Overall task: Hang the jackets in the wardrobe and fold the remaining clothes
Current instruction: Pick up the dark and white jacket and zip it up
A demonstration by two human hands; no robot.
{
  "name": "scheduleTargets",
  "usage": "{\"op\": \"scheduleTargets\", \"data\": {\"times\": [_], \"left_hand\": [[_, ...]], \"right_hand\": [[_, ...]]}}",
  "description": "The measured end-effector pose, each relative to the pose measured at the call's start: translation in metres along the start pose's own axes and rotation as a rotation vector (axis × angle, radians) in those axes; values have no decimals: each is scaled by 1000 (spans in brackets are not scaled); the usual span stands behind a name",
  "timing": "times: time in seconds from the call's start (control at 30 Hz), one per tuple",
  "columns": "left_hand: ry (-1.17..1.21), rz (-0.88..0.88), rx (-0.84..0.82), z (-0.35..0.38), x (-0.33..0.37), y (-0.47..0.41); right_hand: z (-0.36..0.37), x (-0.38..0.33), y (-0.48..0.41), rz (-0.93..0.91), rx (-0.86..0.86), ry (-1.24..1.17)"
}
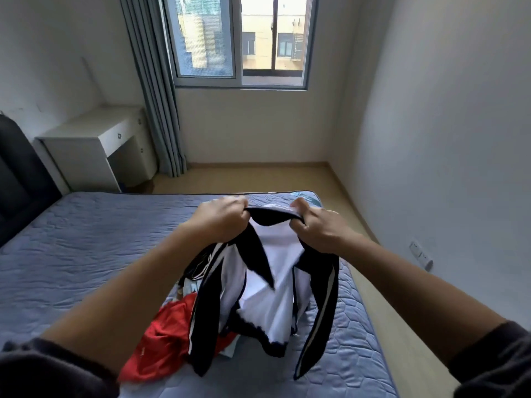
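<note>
Jacket (267, 282), black and white: white body, black collar, black sleeves with a pale stripe down each. Held up by the collar above the near right part of the bed (86, 254), with hem and sleeves hanging down onto the pile below.

Left hand (222, 221): fingers curled, gripping one end of the collar.

Right hand (321, 228): fingers curled likewise, pinching the other end. Collar band stretched between the two.

Red garment (163, 337): crumpled on the bed directly beneath, partly covered by one hanging sleeve.

Pale cloth (188, 285): a scrap showing behind the same sleeve, just beyond the red garment. Kind impossible to tell.

Bed: blue-grey quilted cover, black headboard (17, 179) at the far left.

Window (241, 38) and grey curtain (155, 90): on the far wall.

Wardrobe: not in view. Hanger: none in view.

Step in hand, as judged: one piece lifted from the pile and spread by the collar for a look. Going by collar and striped sleeves, probably one of the jackets, so bound for hanging, not folding.

Progress, as judged: early, with at least the red garment and the pale cloth not yet folded.

Next move, as judged: calls for a hanger and a turn toward the wardrobe, somewhere out of frame. Calls also for a steady hold on the collar to keep the shoulders level, and for lifting the sleeves clear of the red garment to avoid dragging it off the bed.
</note>
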State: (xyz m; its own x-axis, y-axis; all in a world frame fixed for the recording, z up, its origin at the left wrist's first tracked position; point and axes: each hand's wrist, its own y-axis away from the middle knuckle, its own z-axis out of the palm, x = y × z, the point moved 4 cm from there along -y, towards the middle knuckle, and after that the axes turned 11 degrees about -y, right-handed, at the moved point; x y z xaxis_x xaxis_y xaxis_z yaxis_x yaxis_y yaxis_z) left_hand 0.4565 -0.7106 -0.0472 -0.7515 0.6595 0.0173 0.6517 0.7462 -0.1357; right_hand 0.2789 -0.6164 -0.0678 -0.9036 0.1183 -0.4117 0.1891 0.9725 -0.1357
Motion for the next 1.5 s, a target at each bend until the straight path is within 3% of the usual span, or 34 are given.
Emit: {"op": "scheduleTargets", "data": {"times": [0.1,0.17,0.23,0.37,0.5,0.6,0.73,0.87,1.03,1.17,1.37,1.5], "left_hand": [[349,-80,136,-11,3,-1],[530,-165,197,-12,5,-3],[574,-141,229,-11,11,-5],[335,84,196,-3,11,-11],[-82,149,110,16,-1,-3],[-136,88,75,31,0,12],[-64,-35,-88,44,13,44],[40,-93,-181,46,32,88],[98,-64,61,30,75,158],[38,-268,95,2,92,193],[1114,-489,124,-19,103,191],[1351,-569,122,-12,91,158]], "right_hand": [[-9,-13,-8,-3,0,-78],[-14,-16,-14,5,38,-8],[-15,-10,-18,71,81,117],[-4,27,-10,280,36,301],[3,53,14,362,70,283],[-3,60,36,335,114,309],[-19,75,76,320,166,261],[-37,92,125,345,161,48],[-64,101,193,362,174,-444],[-84,92,231,373,242,-873],[-105,67,225,319,132,-1313],[-93,67,187,326,98,-1401]]}}
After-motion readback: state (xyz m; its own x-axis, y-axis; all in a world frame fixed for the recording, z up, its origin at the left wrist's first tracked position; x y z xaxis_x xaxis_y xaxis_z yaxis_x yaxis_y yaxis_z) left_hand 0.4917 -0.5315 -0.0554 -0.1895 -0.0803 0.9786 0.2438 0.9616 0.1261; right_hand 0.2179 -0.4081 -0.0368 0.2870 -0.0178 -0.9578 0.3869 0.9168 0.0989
